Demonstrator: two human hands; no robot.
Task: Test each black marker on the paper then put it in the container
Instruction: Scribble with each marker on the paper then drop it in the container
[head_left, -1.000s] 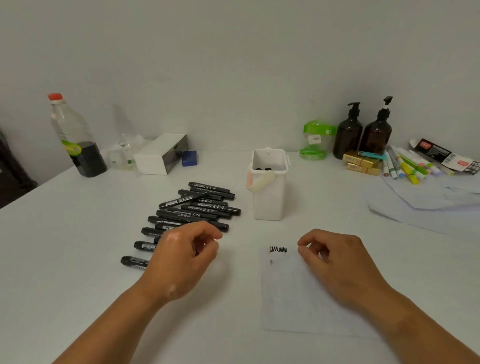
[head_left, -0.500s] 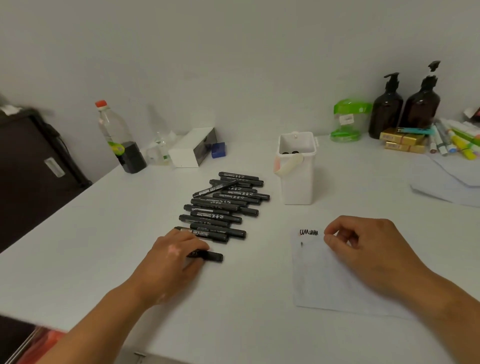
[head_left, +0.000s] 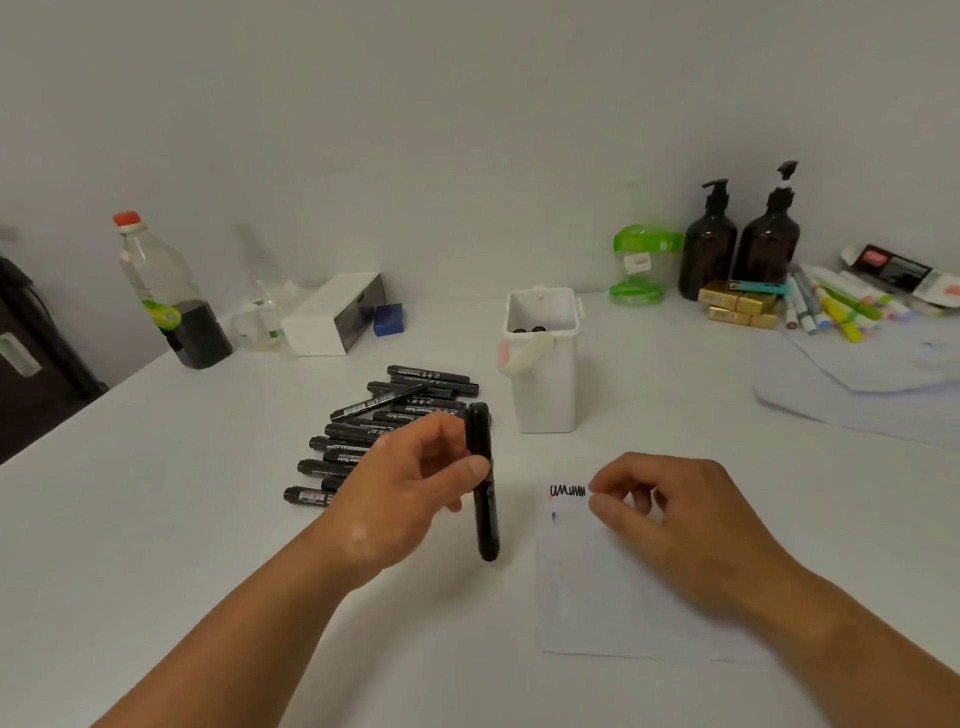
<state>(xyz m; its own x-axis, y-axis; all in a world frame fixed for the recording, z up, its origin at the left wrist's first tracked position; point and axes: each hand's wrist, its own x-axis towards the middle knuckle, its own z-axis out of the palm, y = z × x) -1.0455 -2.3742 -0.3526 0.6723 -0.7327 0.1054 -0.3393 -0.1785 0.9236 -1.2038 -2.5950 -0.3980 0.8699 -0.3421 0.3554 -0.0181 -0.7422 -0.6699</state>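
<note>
My left hand (head_left: 410, 488) grips one capped black marker (head_left: 482, 478), held nearly upright above the table between the pile and the paper. Several more black markers (head_left: 395, 415) lie in a loose pile behind that hand. The white container (head_left: 545, 384) with a handle stands just right of the pile, and the ends of two markers show inside it. A white sheet of paper (head_left: 623, 597) lies at front right with a black scribble (head_left: 567, 491) near its top left corner. My right hand (head_left: 670, 514) rests on the paper beside the scribble, fingers curled, holding nothing.
A plastic bottle with dark liquid (head_left: 166, 296) and a white box (head_left: 335, 314) stand at the back left. Two brown pump bottles (head_left: 737, 244), a green jar (head_left: 641, 265), gold boxes and coloured pens (head_left: 831, 306) crowd the back right, with loose papers (head_left: 857, 379) below them.
My left hand has picked one marker from the front of the pile and lifted it toward the paper. My right hand has stayed on the paper.
</note>
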